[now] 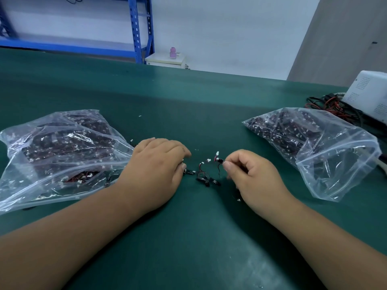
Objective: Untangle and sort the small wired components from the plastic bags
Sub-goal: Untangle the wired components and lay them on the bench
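Two clear plastic bags lie on the green table point(188, 105), both holding many small black wired components with white plugs: the left bag point(56, 151) and the right bag point(314, 147). Between my hands sits a small tangle of loose components point(204, 174) with red and black wires. My right hand point(257, 181) pinches one wired component point(218, 161) between thumb and forefinger, lifted slightly above the tangle. My left hand point(156, 166) lies palm down beside the left bag's mouth, fingers curled over a component point(188, 172) at the tangle's left edge.
A white perforated device point(368, 93) with a bundle of red and black cables point(326, 105) stands at the far right edge. Small white bits point(140, 116) lie scattered on the table. Blue shelving point(138, 28) and a white cabinet point(165, 59) stand beyond the table.
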Demonstrator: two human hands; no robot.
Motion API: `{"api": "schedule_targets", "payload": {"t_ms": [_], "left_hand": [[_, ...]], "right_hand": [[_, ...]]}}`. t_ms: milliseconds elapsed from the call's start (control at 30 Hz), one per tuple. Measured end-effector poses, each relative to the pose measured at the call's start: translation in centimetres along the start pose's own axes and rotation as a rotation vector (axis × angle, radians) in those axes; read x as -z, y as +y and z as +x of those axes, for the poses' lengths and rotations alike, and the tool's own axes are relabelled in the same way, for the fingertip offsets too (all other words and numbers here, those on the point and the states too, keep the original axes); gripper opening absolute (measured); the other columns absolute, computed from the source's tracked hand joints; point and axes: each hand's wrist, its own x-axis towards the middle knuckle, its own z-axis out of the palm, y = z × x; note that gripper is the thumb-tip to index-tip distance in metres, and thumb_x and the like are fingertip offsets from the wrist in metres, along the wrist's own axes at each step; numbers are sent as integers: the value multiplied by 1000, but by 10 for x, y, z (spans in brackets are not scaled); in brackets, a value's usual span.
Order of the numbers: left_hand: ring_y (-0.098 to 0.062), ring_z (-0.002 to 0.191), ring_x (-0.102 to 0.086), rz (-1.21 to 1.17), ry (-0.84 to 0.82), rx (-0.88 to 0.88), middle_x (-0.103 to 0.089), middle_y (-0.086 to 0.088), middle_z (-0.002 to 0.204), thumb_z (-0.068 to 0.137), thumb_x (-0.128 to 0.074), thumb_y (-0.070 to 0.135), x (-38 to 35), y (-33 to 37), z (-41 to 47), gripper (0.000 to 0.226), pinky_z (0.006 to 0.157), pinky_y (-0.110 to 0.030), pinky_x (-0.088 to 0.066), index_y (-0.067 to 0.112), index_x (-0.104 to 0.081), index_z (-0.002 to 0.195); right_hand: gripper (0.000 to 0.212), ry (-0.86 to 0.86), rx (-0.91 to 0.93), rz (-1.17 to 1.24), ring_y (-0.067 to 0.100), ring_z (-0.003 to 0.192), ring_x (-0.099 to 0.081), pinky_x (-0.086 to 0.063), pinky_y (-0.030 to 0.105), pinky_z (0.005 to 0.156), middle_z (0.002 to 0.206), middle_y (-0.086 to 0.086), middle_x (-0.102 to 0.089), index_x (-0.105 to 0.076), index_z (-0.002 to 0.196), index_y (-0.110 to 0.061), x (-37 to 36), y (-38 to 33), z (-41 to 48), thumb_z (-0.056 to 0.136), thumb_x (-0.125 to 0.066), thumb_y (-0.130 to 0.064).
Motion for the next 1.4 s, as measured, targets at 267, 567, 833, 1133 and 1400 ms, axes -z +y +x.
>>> {"api": "schedule_targets", "payload": {"t_ms": [267, 567, 833, 1133, 1400], "left_hand": [[-12, 124, -53, -27, -118, -248, -61, 9, 130, 89, -56, 40, 1, 5, -3, 54, 115, -45, -32, 24, -51, 140], [-19, 82, -62, -170, -44, -328, -67, 9, 84, 90, -62, 30, 1, 6, -1, 19, 90, -43, -47, 24, -71, 107], [-17, 71, -57, -216, 48, -221, -62, 12, 72, 87, -62, 26, -1, 5, 0, 7, 81, -37, -44, 24, -69, 89], [-16, 70, -60, -362, 81, -106, -66, 8, 74, 88, -60, 35, -3, -3, 3, 14, 73, -39, -49, 25, -69, 92], [-8, 69, -53, -350, -2, -305, -62, 14, 73, 90, -57, 38, 7, 6, -4, 16, 72, -30, -43, 27, -69, 89]], "right_hand": [[20, -11, -42, 217, 4, 54, -47, -39, 16, 50, 64, 0, -60, -64, 75, -20, -8, -16, -4, 95, -63, -15], [19, -115, 114, 58, 3, 65, -55, -42, 15, 62, 71, -8, -65, -70, 71, -23, -8, -19, -8, 83, -78, -10], [25, -19, 106, 77, 1, 59, -51, -40, 10, 59, 62, -16, -59, -65, 67, -20, -1, -19, -7, 83, -74, -4], [9, -265, 183, 41, 8, 82, -58, -43, 23, 84, 78, -12, -58, -71, 62, -25, 5, -31, -14, 70, -72, -22], [20, -432, -45, -252, 4, 65, -58, -52, 30, 72, 75, -14, -64, -71, 79, -32, 35, -15, 9, 75, -82, -17]]}}
